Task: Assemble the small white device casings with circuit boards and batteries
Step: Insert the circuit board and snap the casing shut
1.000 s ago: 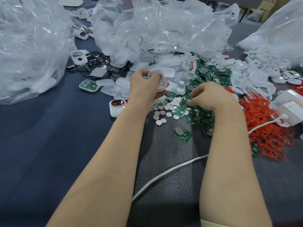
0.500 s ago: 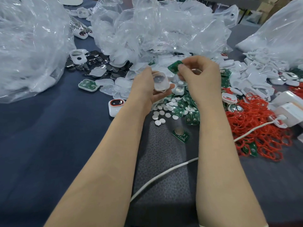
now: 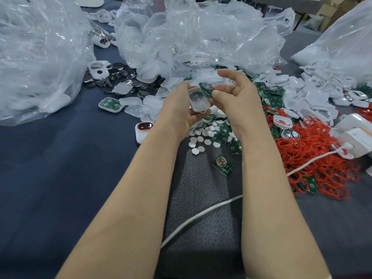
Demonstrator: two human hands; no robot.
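Note:
My left hand grips a small white casing, its hollow side facing me, above the table. My right hand pinches a green circuit board with a round battery on it, right at the casing's upper edge. Below the hands lie several loose green boards and white round discs. One board with a battery lies alone nearer to me. A finished white device with a red-rimmed window sits left of my left wrist.
Big clear plastic bags fill the back and left. Dark discs and clear covers lie at left centre. White casings, red rings, white boxes and a white cable lie at right.
My right hand lifted from the pile with a green board and brought it to the casing in my left hand; the two parts now meet.

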